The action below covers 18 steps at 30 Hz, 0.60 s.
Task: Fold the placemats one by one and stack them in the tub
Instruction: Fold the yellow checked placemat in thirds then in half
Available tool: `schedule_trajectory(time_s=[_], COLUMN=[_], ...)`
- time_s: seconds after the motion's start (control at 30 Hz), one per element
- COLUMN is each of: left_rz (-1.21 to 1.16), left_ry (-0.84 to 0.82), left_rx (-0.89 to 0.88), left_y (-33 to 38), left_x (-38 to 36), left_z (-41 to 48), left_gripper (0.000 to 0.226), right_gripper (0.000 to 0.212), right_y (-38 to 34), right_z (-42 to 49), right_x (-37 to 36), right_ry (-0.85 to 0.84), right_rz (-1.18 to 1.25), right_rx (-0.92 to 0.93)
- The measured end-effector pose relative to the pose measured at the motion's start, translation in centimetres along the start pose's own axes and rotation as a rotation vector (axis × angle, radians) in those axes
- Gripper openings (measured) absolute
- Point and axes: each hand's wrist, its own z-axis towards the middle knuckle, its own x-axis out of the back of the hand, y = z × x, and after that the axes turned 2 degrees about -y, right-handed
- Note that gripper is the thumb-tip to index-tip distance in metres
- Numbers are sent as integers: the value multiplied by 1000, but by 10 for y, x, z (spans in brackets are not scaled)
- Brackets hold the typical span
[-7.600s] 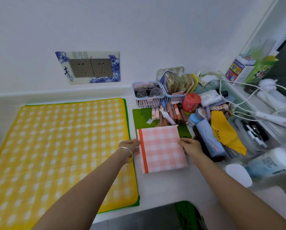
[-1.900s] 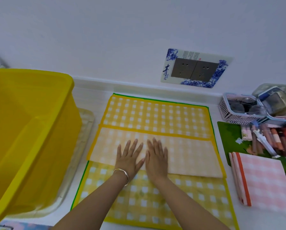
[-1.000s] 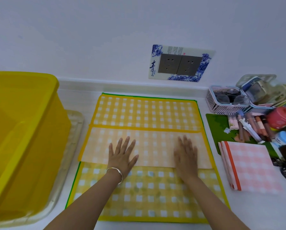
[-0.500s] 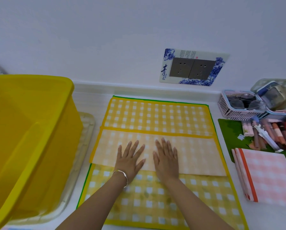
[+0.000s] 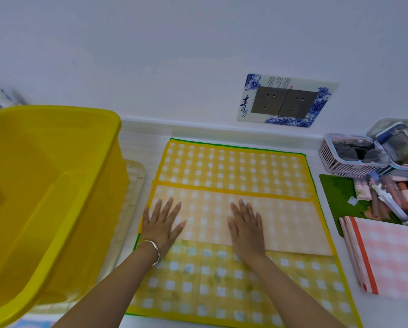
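Note:
A yellow checked placemat lies on the white counter, its near part folded up so a pale band of its underside crosses the middle. Below the fold another yellow checked placemat with a green edge shows. My left hand presses flat on the left end of the folded band, fingers spread. My right hand presses flat near the band's middle. A big yellow tub stands at the left. A folded pink checked placemat with an orange edge lies at the right.
A clear tray sits under the tub. At the right are a green mat with tubes and pens on it, a white basket and other containers. A double wall socket is on the wall behind.
In the last half second my hands slid apart along the folded band, the left toward its left end, the right further right. Earlier they pressed together and spread once before.

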Motion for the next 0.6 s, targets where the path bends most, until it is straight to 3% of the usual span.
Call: schedule_trajectory(time_s=[0.13,0.3,0.37,0.6], left_rz=[-11,66,120,126], left_ry=[-29,4,-73,-109], left_rx=[-52,-317,-362,-376], left_y=[4,23,31,47], left_x=[5,7,5,5], left_z=[-4,-12,-11,-6], left_gripper=[89,83,80,76], right_gripper=[92,72,59,59], right_y=[25,53,55,46], right_z=[-11,-27,-29,-27], right_x=[16,37,40,46], right_ry=[-68,-207,-193,-226], right_rz=[46,-173,-254,-256], right_rx=[193,400,446,439])
